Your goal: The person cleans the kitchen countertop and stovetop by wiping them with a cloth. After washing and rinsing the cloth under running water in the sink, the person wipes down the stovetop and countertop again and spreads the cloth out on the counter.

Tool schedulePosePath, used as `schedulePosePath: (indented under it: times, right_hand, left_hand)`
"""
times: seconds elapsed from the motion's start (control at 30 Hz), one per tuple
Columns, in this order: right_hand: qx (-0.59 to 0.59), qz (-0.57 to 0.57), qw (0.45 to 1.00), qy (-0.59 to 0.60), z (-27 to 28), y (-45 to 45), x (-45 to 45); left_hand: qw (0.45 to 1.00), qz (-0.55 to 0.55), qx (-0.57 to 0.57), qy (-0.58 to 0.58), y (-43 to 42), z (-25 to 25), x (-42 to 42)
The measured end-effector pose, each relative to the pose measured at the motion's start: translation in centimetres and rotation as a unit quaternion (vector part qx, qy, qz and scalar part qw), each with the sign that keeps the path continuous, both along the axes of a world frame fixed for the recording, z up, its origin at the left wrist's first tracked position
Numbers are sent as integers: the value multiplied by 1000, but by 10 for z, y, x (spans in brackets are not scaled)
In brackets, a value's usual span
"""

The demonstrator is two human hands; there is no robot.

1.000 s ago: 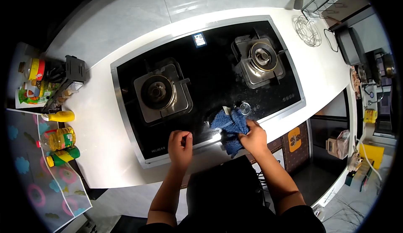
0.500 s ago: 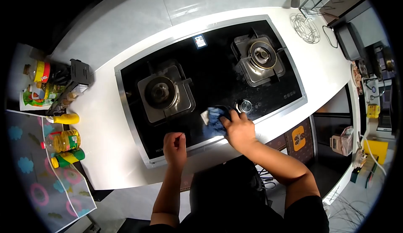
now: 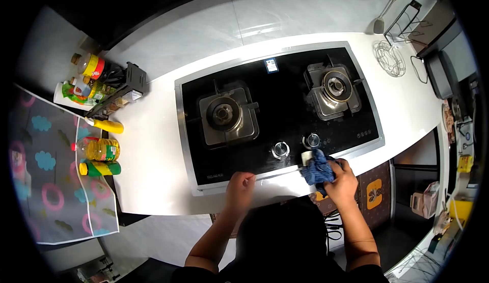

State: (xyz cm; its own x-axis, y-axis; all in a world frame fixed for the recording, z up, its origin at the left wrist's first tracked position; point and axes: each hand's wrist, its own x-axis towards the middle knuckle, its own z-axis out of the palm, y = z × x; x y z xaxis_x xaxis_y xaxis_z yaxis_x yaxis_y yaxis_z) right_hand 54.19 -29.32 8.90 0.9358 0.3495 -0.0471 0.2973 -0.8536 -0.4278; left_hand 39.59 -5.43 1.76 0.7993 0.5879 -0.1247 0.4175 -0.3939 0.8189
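My right hand (image 3: pixel 342 183) is closed around a bunched blue cloth (image 3: pixel 319 169) with a pale patch at its upper left corner. The cloth lies over the front rim of the black glass gas stove (image 3: pixel 285 87), just below the right control knob (image 3: pixel 311 140). The left knob (image 3: pixel 280 150) stands uncovered between my two hands. My left hand (image 3: pixel 240 191) hovers by the front edge of the stove, fingers curled in and nothing seen in them. Two burners, the left burner (image 3: pixel 224 114) and the right burner (image 3: pixel 336 86), sit behind the knobs.
On the left of the white counter (image 3: pixel 147 166) are a yellow spray bottle (image 3: pixel 108 125), an oil bottle (image 3: pixel 104 149), a green-and-yellow bottle (image 3: pixel 102 169) and a black rack (image 3: pixel 133 82) of condiments. A wire rack (image 3: pixel 390 59) and a spatula (image 3: pixel 379 25) are at the back right.
My right hand has drawn the cloth rightward and toward me, off the glass onto the front rim, uncovering the left knob. My left hand stays curled near the front edge. The view has shifted.
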Motion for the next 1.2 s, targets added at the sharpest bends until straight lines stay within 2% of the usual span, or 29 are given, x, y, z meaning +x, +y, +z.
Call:
schedulePosePath:
  times: [0.13,0.2,0.3,0.43,0.47,0.57,0.67,0.8,0.83,0.9,0.97,1.0,1.13,1.2]
  right_hand:
    - [81,78,992,-53,-9,36,10]
    - [60,144,982,-106,-33,60,15]
    - [-183,236,953,-51,-44,86,5]
    - [-350,319,881,5,-53,58,5]
    - [-314,330,890,26,-63,38,8]
    - [-284,281,914,70,-39,8,17]
    - [-162,199,965,55,-20,0,21]
    - [-52,141,988,35,-22,19,15]
    - [-74,152,981,90,-13,34,15]
    - [-106,202,974,9,-22,65,15]
    - [-170,230,955,79,-29,96,20]
    - [-238,262,932,79,-34,107,22]
    - [-289,301,892,173,-23,110,31]
    - [-266,298,891,216,-15,105,32]
  left_hand:
    - [999,38,-14,1,-25,1,6]
    - [999,43,-20,11,-34,-2,3]
    - [999,50,-5,6,-43,-3,-1]
    - [996,80,-7,-22,-51,-21,-17]
    - [997,79,-9,-16,-52,-23,-20]
    - [997,76,-14,-8,-56,-25,-19]
    - [995,74,-65,-7,-60,-38,-5]
    - [988,100,-122,-8,-67,-30,23]
    - [987,104,-119,-22,-69,-33,28]
    - [987,112,-105,-42,-69,-36,34]
    - [987,123,-85,-55,-67,-36,37]
    - [987,132,-81,-41,-63,-39,35]
    - [979,179,-82,-55,-51,-58,24]
    - [980,182,-60,-45,-50,-57,19]
